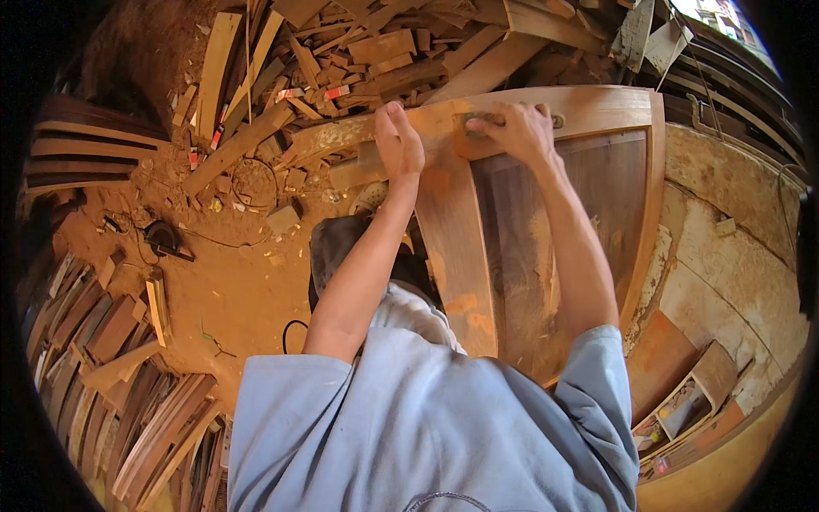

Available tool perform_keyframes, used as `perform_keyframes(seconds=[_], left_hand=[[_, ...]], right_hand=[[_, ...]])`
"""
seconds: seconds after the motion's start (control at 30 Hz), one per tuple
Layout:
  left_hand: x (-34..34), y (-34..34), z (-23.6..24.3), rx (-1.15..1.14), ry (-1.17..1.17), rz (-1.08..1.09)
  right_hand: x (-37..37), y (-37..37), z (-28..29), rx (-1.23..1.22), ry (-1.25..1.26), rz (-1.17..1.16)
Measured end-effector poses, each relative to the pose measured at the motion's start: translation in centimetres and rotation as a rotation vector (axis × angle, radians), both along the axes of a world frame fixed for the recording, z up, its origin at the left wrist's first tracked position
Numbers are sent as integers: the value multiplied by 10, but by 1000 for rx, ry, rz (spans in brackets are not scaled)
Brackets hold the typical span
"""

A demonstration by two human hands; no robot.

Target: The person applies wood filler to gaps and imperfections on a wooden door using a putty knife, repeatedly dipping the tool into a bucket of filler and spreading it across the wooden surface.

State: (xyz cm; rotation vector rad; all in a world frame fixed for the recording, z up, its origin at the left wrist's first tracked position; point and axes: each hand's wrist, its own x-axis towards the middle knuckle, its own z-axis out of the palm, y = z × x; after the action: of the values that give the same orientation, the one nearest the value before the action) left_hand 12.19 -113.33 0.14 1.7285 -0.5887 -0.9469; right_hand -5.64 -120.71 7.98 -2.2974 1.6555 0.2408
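A framed wooden panel, like a door [452, 230], lies in front of me and to the right, its recessed middle darker than its frame. My left hand [399, 143] rests at the far left corner of the frame, fingers stretched upward along the edge. My right hand [522, 132] is wrapped over a small, narrow block-like tool [558, 121] on the far rail. Only the tool's ends show past my fingers, so its exact kind is hidden. Lighter, orange-toned patches mark the frame's left side.
Wood offcuts [384, 51] are heaped beyond the panel. Stacked boards [94, 145] stand at the left, with more boards [145, 427] at the lower left. A dark power tool [162, 237] lies on the dusty floor [247, 290]. A wooden box [712, 375] is at the right.
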Motion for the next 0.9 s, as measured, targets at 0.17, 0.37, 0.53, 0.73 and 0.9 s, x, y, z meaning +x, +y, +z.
perform_keyframes(seconds=[0.17,0.37,0.53,0.73,0.9], left_hand=[[2,0,1,1,4,-2],[4,3,4,-43,33,18],[1,1,9,-71,28,-3],[5,3,0,-72,76,-13],[7,1,3,-13,75,-11]], right_hand=[[-22,-16,14,50,27,-109],[26,36,49,285,-99,-61],[46,50,30,243,-112,-132],[43,92,43,292,-57,-201],[17,100,69,346,-21,-38]])
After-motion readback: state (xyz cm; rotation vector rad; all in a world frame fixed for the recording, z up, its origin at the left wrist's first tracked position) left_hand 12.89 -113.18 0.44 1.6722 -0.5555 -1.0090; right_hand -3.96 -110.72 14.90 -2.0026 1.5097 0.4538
